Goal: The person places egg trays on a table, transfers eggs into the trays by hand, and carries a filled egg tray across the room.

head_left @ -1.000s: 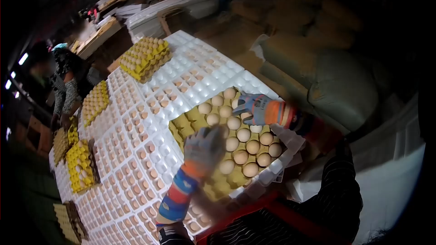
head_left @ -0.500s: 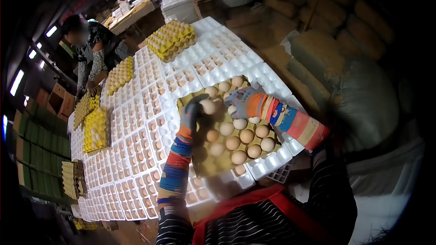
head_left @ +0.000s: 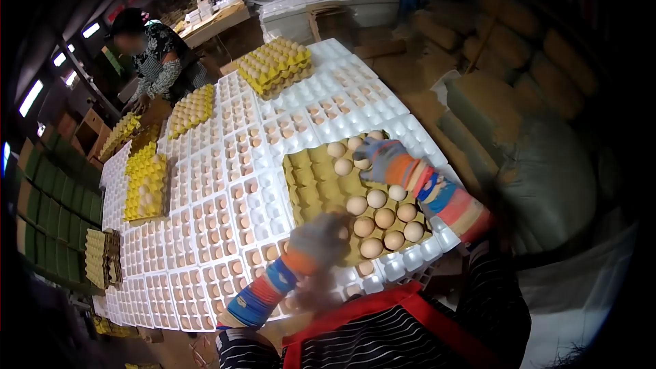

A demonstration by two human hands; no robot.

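Note:
A grey-yellow pulp egg tray [head_left: 311,178] lies on the white trays in front of me, its left cells bare. Brown and cream eggs [head_left: 384,218] sit in its front right part, with several more at the back. My right hand [head_left: 384,160], in a grey and orange glove, reaches over the back right, fingers curled on an egg [head_left: 362,162]. My left hand [head_left: 318,240], in a similar glove, is low over the tray's front left edge. It is smeared by motion; an egg shows by its fingertips, but its grip is unclear.
White foam trays [head_left: 205,164] holding eggs cover the table. Stacked yellow egg trays [head_left: 275,65] stand at the back, others [head_left: 145,184] at the left. A co-worker [head_left: 160,58] bends over the far left side. Full sacks [head_left: 547,157] lie at the right.
My left hand has moved from the tray's back left to its front left edge; the egg it held is no longer plainly visible. My right hand stays near the back. The view has shifted slightly.

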